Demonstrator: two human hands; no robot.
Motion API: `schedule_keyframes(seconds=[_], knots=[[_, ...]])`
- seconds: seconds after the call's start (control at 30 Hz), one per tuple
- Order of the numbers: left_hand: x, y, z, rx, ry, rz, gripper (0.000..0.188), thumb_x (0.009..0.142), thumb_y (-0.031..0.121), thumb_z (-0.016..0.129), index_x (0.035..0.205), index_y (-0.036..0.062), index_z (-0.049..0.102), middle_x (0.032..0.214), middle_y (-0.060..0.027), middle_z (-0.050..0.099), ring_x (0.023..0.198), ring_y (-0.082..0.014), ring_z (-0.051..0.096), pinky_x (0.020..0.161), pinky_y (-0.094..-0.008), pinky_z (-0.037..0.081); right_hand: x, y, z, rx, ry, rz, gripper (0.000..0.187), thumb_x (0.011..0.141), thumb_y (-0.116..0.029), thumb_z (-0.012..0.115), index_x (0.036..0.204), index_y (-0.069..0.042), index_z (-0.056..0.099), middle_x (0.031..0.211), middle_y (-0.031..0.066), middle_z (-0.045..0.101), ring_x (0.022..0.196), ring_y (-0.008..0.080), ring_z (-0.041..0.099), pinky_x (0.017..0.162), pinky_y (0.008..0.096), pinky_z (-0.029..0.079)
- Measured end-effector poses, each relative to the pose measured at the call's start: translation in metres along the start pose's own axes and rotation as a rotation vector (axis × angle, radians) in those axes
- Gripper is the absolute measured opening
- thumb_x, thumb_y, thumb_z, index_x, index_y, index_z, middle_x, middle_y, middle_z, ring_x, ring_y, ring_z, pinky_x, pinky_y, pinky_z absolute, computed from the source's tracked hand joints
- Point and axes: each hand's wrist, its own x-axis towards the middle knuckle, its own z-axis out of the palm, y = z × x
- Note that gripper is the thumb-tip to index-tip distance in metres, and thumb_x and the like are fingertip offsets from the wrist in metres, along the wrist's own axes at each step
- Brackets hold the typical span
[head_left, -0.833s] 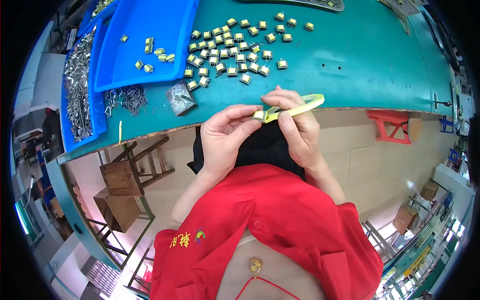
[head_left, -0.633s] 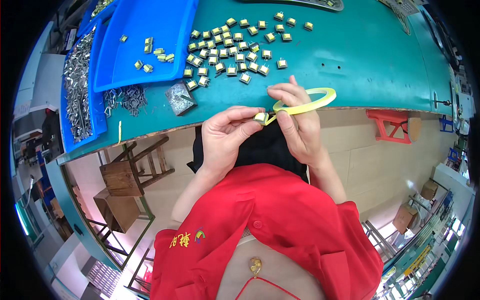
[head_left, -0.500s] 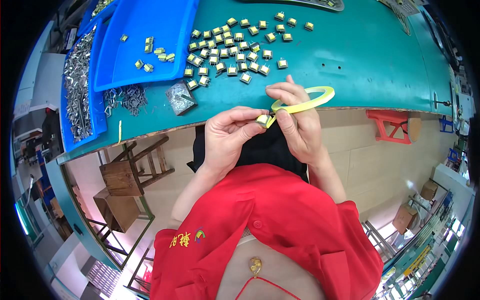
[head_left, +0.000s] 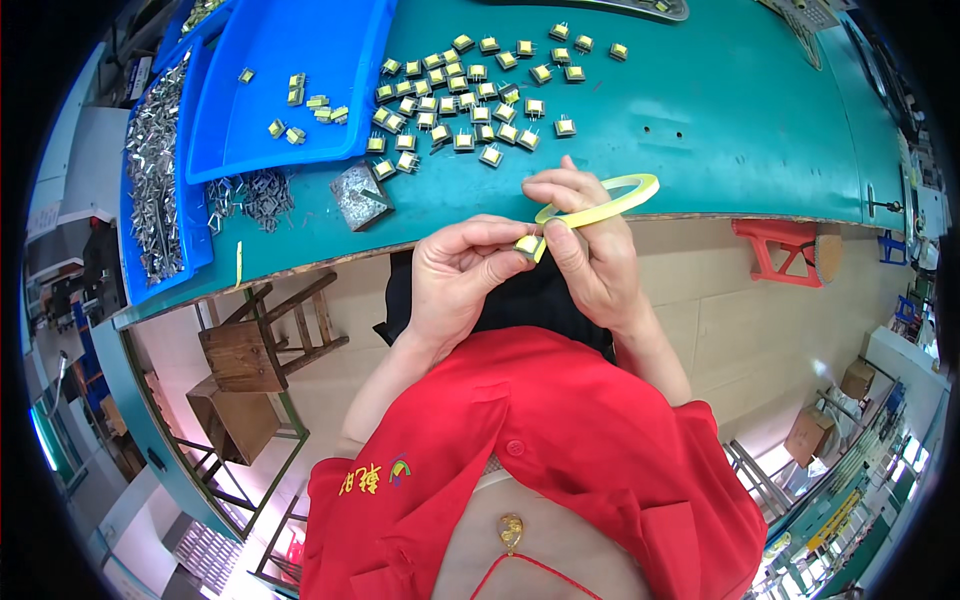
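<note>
Between the thumb and fingers of my left hand point(head_left: 455, 275) is a small transformer point(head_left: 528, 246) with yellow tape on it. My right hand point(head_left: 595, 240) grips a roll of yellow tape point(head_left: 640, 192), its ring sticking out to the right past the fingers. The right thumb and fingertips are close beside the transformer, and whether they touch it is hard to make out. Both hands are held just in front of the table's near edge. Farther back, many similar transformers point(head_left: 463, 142) are spread over the green table point(head_left: 740, 130).
On the left, a blue tray point(head_left: 290, 40) contains several transformers. Beside it a blue bin point(head_left: 155, 180) is full of metal clips, with more clips point(head_left: 262, 195) loose on the table. A metal block point(head_left: 362, 196) sits near the edge, and a tape strip point(head_left: 239, 264) clings to it.
My right hand has shifted slightly left with the tape roll, closer to the transformer. The slanting length of tape between the hands no longer shows. My left hand is nearly still.
</note>
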Motion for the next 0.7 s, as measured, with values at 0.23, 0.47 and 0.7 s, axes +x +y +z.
schedule_keyframes(seconds=[0.23,0.47,0.7], knots=[[0.000,0.000,0.010,0.044,0.061,-0.005,0.027,0.080,-0.006,0.059,0.106,-0.0047,0.053,0.108,-0.0150,0.056,0.094,-0.0201,0.060,0.080,-0.0283,0.051,-0.005,0.001,0.005,-0.034,-0.004,0.066,0.022,0.088,-0.007,0.046,0.104,0.003,0.057,0.102,0.0131,0.059,0.102,0.0264,0.054,0.102,0.0466,0.031],[-0.005,0.012,0.012,0.027,0.153,-0.102,0.023,0.084,-0.002,0.059,0.106,-0.0062,0.057,0.094,-0.0109,0.063,0.085,-0.0139,0.062,0.078,-0.0245,0.051,-0.004,-0.001,0.010,0.429,0.098,0.230,0.017,0.087,-0.004,0.050,0.100,0.003,0.059,0.101,0.0137,0.059,0.101,0.0236,0.054,0.100,0.0433,0.034],[-0.021,0.026,0.000,0.054,0.280,-0.117,0.020,0.085,0.001,0.058,0.103,-0.0058,0.059,0.092,-0.0119,0.064,0.082,-0.0151,0.063,0.077,-0.0262,0.052,0.001,-0.006,0.024,0.254,0.050,0.225,0.009,0.083,0.003,0.059,0.091,0.003,0.055,0.093,0.0103,0.056,0.087,0.0155,0.054,0.074,0.0254,0.044]])
